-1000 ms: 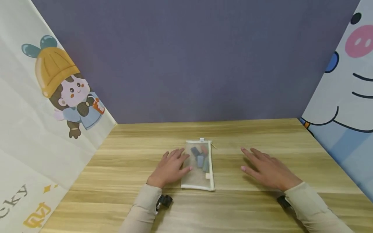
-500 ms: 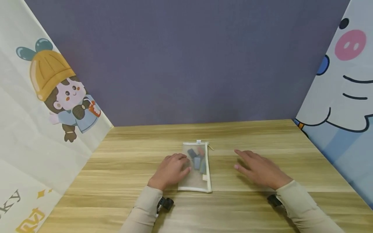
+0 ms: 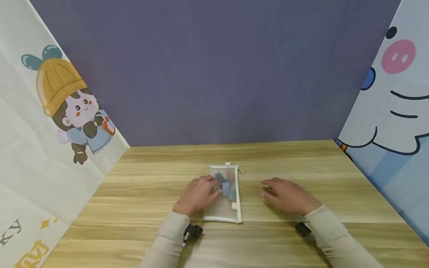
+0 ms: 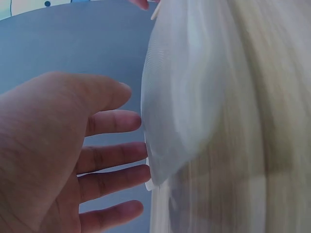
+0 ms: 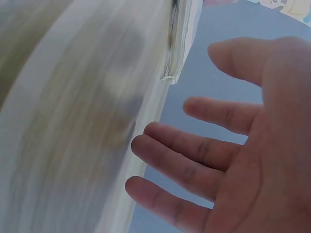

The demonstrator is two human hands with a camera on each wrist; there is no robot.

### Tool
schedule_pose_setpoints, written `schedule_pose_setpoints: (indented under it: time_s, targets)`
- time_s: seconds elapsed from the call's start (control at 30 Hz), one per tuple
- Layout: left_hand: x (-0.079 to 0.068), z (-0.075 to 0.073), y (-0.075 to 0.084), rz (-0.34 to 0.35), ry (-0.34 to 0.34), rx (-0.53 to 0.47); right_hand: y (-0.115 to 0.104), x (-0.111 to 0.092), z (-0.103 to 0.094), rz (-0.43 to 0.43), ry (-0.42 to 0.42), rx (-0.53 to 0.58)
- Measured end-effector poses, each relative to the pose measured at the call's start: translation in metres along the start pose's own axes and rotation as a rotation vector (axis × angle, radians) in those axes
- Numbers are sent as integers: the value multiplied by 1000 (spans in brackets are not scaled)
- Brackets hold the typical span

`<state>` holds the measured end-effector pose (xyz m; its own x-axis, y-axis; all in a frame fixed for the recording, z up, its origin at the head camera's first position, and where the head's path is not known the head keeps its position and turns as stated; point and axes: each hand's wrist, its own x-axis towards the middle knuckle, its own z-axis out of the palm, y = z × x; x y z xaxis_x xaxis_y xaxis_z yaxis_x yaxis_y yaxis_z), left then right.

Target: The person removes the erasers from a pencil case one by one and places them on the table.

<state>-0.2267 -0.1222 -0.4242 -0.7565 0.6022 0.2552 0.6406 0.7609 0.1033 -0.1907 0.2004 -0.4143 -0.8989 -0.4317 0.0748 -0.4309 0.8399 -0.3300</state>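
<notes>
A see-through mesh zipper pouch (image 3: 219, 213) with white edging lies flat on the wooden table, several small coloured blocks (image 3: 226, 188) visible inside it. My left hand (image 3: 198, 193) is over the pouch's left side, fingers loosely bent; in the left wrist view its fingertips (image 4: 133, 172) come up to the pouch's edge (image 4: 167, 141), and I cannot tell whether they press on it. To the right of the pouch and apart from it, my right hand (image 3: 289, 195) hovers above the table with relaxed fingers and nothing in them. A zipper pull (image 3: 241, 171) sticks out at the pouch's upper right corner.
The wooden table (image 3: 151, 175) runs back to a grey-purple panel (image 3: 214, 74). Printed cartoon sheets stand along the left side (image 3: 20, 149) and the right side (image 3: 402, 178). A small black device (image 3: 193, 231) is strapped at each wrist.
My right hand has moved left, closer to the pouch. The left hand has shifted slightly further over the pouch, its fingers more bent. The head view has turned a little.
</notes>
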Motion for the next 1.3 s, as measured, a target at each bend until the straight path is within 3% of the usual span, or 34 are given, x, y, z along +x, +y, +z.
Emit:
schedule_pose_setpoints:
  time_s: [0.2,0.4,0.53,0.7,0.97,1.3]
  targets:
    - [6,0,3,-15,-12,-45,2,10,5,-4,9,32]
    - [-2,-1,-2,-62,-14,-51,-2,20,17,-7,-32,95]
    - [-2,0,-6,-91,-28,-85,-3,24,21,37,-41,118]
    - [5,-1,-4,-113,-69,-106,-4,31,19,56,-62,167]
    - [19,-1,4,-124,-59,-96,-5,46,18,69,-95,222]
    - [34,2,19,-111,-92,-196,-3,62,16,40,-52,256]
